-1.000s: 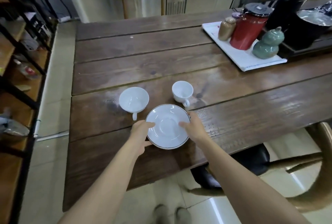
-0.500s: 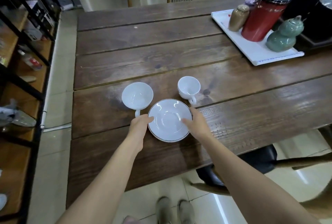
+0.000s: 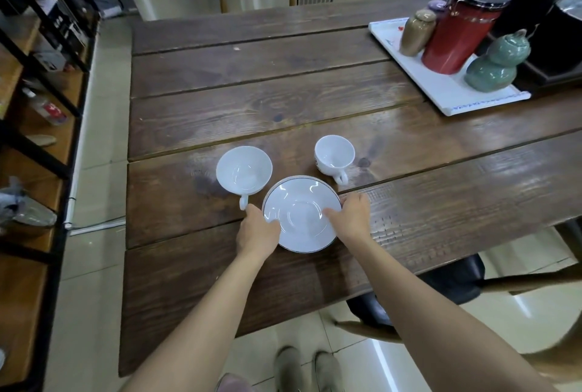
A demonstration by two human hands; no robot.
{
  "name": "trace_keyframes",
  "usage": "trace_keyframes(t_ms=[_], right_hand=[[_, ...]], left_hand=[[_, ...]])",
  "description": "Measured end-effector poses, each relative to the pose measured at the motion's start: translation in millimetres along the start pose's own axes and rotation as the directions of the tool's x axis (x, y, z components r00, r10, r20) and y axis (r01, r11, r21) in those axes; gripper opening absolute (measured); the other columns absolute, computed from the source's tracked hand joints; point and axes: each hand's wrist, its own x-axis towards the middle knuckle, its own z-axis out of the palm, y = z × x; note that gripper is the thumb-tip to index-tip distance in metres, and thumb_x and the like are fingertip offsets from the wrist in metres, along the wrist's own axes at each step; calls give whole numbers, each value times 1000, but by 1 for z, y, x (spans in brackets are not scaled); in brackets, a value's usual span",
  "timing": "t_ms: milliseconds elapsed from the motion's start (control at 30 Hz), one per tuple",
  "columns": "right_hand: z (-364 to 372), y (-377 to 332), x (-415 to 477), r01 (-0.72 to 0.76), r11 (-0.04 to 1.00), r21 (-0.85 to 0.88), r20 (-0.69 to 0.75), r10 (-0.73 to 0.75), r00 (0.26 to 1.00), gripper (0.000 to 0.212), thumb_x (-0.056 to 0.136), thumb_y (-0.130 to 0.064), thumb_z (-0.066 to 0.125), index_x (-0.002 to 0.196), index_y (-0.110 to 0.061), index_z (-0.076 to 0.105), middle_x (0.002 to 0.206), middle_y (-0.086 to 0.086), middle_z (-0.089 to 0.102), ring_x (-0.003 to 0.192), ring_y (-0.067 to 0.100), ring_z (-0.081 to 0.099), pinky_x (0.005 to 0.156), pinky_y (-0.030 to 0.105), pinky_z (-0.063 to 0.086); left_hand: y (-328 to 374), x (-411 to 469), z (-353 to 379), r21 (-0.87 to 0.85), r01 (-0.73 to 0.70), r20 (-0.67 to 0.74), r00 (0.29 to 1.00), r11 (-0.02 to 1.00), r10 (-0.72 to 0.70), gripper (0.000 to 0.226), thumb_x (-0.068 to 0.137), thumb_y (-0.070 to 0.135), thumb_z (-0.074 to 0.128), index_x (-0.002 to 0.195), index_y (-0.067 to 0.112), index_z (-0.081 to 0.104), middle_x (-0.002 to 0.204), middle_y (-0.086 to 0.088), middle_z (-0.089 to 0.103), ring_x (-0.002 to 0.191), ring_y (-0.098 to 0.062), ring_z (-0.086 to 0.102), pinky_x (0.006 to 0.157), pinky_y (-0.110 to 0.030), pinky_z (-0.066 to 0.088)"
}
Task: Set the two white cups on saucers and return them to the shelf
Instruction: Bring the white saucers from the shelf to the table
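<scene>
Hands gripping saucer near the table's front edge

Left hand and right hand are pinching opposite rims; glazed china, light, slick, chippable, possibly two stacked; wide cup and small cup are standing just behind, best lifted by handles

Lighting: even, moderately bright indoor light from overhead. Glare: pale sheen across the table planks around the cups and on the floor tiles. Shadows: soft, faint. Distortion: strong wide-angle bending at frame edges. Focus: slightly soft overall; shelf at left blurred.
</scene>
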Motion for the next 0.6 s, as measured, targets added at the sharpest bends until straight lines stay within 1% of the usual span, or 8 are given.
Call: trace_keyframes(t_ms=[100,167,233,300,400,467,533,600], right_hand=[[2,-1,-1,-22,1000,-8,-43,22,999,34,76,-25,61,98,1,58,112,12,49,107,27,45,98,44,40],[2,-3,-6,13,1000,11,-90,-12,996,27,73,-28,58,87,-4,57,97,7,47,92,24,44,86,40,41],[0,-7,-12,62,995,78,-140,-51,989,20,69,-26,57,77,-9,49,88,4,45,84,24,43,75,38,38],[-6,-11,-20,89,969,231,-167,-51,985,17,74,-16,59,75,-11,43,86,-1,40,85,23,44,76,37,41],[-22,-16,-30,106,863,495,-151,-36,988,18,80,-7,56,78,-13,39,80,-3,40,76,18,42,65,29,39],[-37,-17,-31,118,804,584,-170,-21,985,23,81,-5,56,75,-17,38,75,-3,41,69,17,40,60,27,36],[-54,-15,-28,130,773,621,-203,-2,979,27,80,-5,59,72,-20,38,72,-4,42,65,16,39,58,26,35],[-74,-12,-22,154,761,630,-243,5,970,29,80,-5,61,71,-21,39,72,-4,43,63,13,40,57,23,35]], left_hand=[[1,1,-3,-73,24,42,999,997,-21,30,89,24,53,109,3,43,96,-6,51,90,-27,53,70,-31,38],[-2,0,-4,-149,30,47,999,988,-23,27,89,30,55,97,8,41,86,-2,47,82,-23,47,70,-30,37],[-4,-1,-4,-216,20,40,999,976,-12,31,88,35,56,91,10,38,81,0,44,78,-20,45,66,-30,37],[-2,-6,-5,-291,-1,39,999,957,13,32,88,38,56,89,12,38,81,1,45,75,-17,44,61,-29,35],[9,-15,-5,-388,-75,31,995,919,94,29,87,37,58,96,12,46,87,2,53,80,-15,51,63,-28,38],[21,-21,-2,-417,-141,16,987,898,162,28,87,36,59,101,13,49,94,2,57,88,-17,53,68,-29,39],[34,-27,1,-418,-218,6,970,882,243,22,88,34,58,97,16,49,93,2,55,88,-15,51,64,-26,38],[48,-32,7,-421,-280,11,949,863,314,17,89,33,57,82,21,47,82,4,50,78,-14,48,61,-25,36]])
